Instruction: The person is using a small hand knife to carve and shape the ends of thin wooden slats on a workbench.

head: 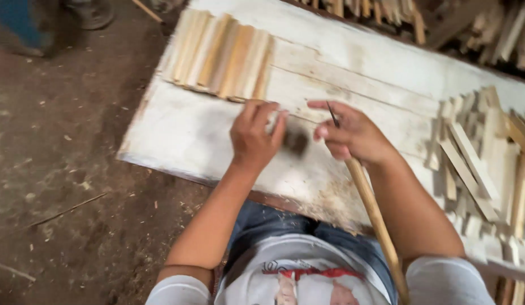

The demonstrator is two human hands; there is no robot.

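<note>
My left hand (256,134) hovers over the white wooden board (183,135), fingers curled close together; whether it pinches something small is too blurred to tell. My right hand (350,135) grips a long wooden handle (375,217) that runs down past my forearm; its dark head (296,142) is a blurred smudge between my two hands. A thin dark nail or pin (332,114) sticks up from my right fingers. A row of light wooden slats (220,55) lies side by side beyond my left hand.
A loose heap of wooden slats (483,158) covers the board's right side. More wood pieces (471,22) are piled behind the board. Dirt floor (64,169) with shavings lies to the left, and a person's foot (93,11) shows at top left.
</note>
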